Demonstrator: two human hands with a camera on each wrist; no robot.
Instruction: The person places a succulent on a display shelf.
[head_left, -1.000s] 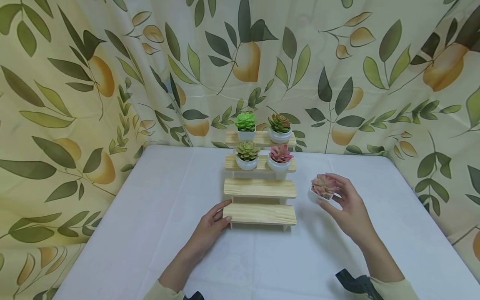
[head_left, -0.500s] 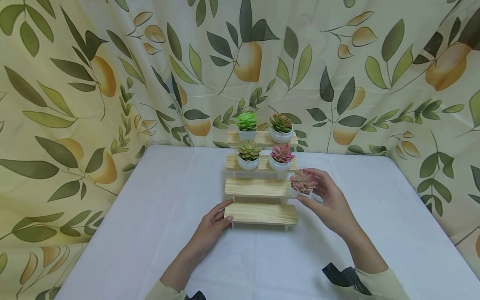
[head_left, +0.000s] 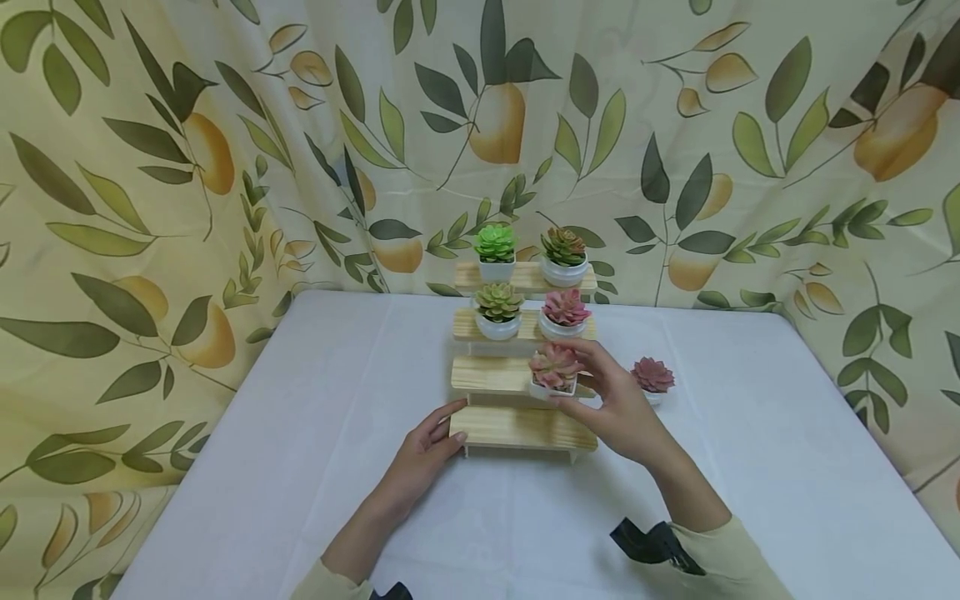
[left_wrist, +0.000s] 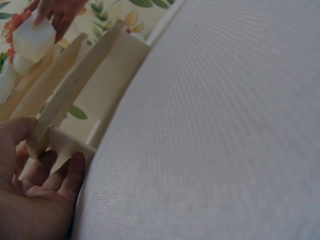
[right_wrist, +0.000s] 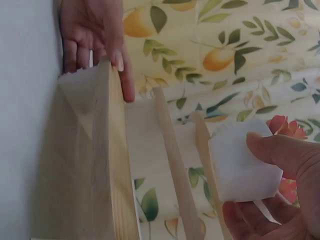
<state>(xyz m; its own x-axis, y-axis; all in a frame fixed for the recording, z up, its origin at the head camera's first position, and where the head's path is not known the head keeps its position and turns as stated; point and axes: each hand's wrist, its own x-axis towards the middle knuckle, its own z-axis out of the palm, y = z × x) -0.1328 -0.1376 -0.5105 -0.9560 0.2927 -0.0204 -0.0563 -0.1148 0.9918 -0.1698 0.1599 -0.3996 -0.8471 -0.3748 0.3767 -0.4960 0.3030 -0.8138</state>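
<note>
A wooden tiered plant stand [head_left: 517,429] with several steps stands in the middle of the table. My left hand [head_left: 422,450] grips the left end of its lowest step, thumb on top and fingers curled beneath, as the left wrist view shows. My right hand [head_left: 626,408] pinches a pink succulent [head_left: 553,367] in a white angular pot [right_wrist: 245,165] between thumb and fingers. The pot is upright and overlaps the right part of the second-lowest step in the head view. Fingers and thumb sit on the pot's sides in the right wrist view.
On the upper steps stand a bright green succulent [head_left: 495,243], a brownish-green one [head_left: 562,247], a pale green one [head_left: 498,302] and a pink one [head_left: 566,308]. Another dusky pink succulent [head_left: 652,375] is on the white tablecloth [head_left: 337,375], right of the stand. A patterned curtain [head_left: 300,167] hangs behind.
My right hand has carried the pink succulent leftward from beside the stand to over the second-lowest step. The dusky pink succulent behind the hand has come into view. My left hand stays put.
</note>
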